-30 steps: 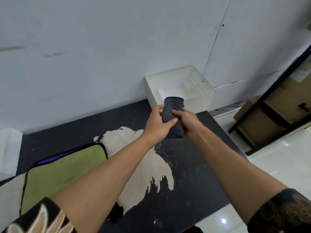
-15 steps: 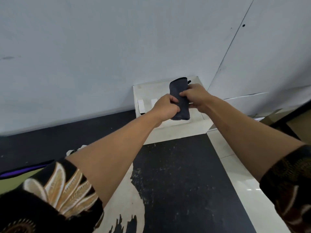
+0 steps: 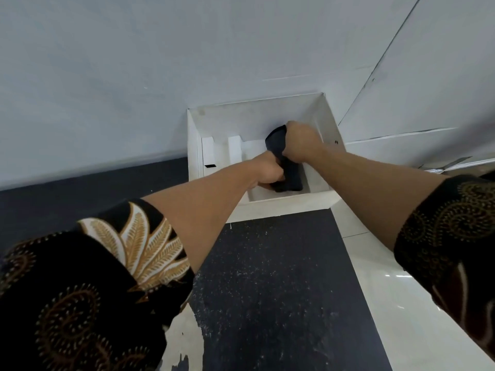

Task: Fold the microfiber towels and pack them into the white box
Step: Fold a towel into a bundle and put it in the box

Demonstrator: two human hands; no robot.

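grip: I see left hand (image 3: 267, 171), right hand (image 3: 301, 143) clutching dark folded microfiber towel (image 3: 290, 179)
room: white cardboard box (image 3: 281, 207), space left of fingers

Nothing readable here tbh. The white box (image 3: 281, 207) is plain, the dark towel (image 3: 290, 175) shows no tag, and the sleeves (image 3: 80, 290) only carry a leaf-and-swirl print, no letters or numbers.
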